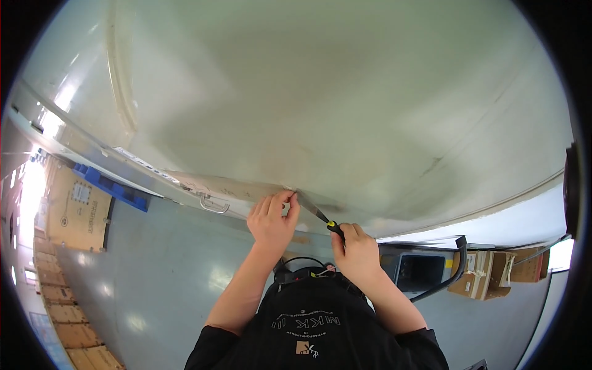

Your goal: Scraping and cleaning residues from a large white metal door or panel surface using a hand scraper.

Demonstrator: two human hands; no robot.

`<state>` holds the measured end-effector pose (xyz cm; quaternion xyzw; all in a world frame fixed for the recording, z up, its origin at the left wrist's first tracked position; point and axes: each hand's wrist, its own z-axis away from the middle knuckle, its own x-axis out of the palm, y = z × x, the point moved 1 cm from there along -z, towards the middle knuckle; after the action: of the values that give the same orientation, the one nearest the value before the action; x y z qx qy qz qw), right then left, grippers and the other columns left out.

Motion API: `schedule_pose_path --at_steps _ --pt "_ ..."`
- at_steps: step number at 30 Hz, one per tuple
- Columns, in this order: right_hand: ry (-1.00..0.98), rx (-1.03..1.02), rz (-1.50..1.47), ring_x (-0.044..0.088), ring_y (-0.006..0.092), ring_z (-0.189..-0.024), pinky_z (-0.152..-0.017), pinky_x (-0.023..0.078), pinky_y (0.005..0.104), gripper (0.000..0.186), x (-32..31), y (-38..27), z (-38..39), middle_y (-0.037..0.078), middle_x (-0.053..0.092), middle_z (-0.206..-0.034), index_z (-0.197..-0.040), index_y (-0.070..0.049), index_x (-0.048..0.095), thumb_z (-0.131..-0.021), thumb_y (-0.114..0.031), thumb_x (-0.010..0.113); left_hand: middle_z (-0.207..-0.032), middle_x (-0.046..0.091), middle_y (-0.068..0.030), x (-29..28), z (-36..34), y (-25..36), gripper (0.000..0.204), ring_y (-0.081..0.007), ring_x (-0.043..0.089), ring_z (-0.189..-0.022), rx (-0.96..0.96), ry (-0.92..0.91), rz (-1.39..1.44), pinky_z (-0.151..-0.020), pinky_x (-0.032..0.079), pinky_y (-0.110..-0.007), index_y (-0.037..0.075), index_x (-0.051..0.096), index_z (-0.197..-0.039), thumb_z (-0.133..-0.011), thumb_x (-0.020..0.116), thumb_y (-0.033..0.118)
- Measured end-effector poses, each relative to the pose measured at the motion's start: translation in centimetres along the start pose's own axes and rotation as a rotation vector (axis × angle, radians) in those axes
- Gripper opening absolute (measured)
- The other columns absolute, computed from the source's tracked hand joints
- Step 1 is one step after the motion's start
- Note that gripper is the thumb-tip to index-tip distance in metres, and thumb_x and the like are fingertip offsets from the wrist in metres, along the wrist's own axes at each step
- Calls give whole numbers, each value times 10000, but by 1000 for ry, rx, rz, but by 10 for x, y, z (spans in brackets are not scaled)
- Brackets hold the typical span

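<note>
My right hand [358, 251] is closed around the black-and-yellow handle of a scraper [320, 215]. Its flat metal blade points up and left, over the near edge of a large pale, glossy surface [296, 98]. Close to the blade's tip, my left hand [273, 217] has its thumb and forefinger pinched together at that edge. Whatever lies between those fingertips is too small to make out. A brownish strip [216, 186] runs along the edge to the left of my left hand.
A metal handle [214, 204] sticks out from the near side, left of my hands. Farther left are a blue pallet [111, 187] and stacked cardboard boxes [77, 209]. At right stand a dark bin [420, 272], a black curved bar [461, 259] and open cartons [487, 275].
</note>
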<state>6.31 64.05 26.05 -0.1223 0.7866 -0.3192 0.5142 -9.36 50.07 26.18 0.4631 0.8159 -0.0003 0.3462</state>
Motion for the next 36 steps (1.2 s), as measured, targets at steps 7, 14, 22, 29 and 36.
schedule_pose_path --at_steps 7,14,22,29,36 --pt "32 -4 -2 666 386 -670 -597 542 457 166 0 0 -1 173 654 -830 -992 -8 632 -928 -148 694 -696 647 -1 5 -3 1 161 -192 618 -581 -18 0 19 -566 485 -338 114 671 -862 -759 771 42" --pt "1 4 6 668 384 -669 -597 543 459 168 -3 2 1 168 651 -823 -990 -10 630 -928 -154 688 -664 609 6 7 -7 -1 191 -204 602 -570 -4 13 22 -564 474 -345 123 620 -820 -720 756 35" --pt "6 11 19 667 387 -674 -608 546 460 165 -3 2 -1 165 652 -838 -980 -19 623 -927 -162 685 -694 624 15 6 -5 -7 186 -197 628 -621 4 -21 35 -588 481 -343 123 608 -814 -726 754 47" --pt "7 4 10 665 387 -675 -607 543 464 175 0 3 -4 165 649 -832 -979 -18 621 -937 -177 679 -712 632 14 8 -7 -8 222 -204 635 -655 34 -24 106 -619 475 -351 120 593 -833 -713 756 29" --pt "-7 48 13 665 399 -673 -610 539 468 175 0 10 6 173 671 -860 -1001 -18 643 -929 -170 693 -737 629 -33 5 -6 -11 209 -244 621 -682 32 -64 153 -655 486 -382 103 591 -846 -727 731 4"
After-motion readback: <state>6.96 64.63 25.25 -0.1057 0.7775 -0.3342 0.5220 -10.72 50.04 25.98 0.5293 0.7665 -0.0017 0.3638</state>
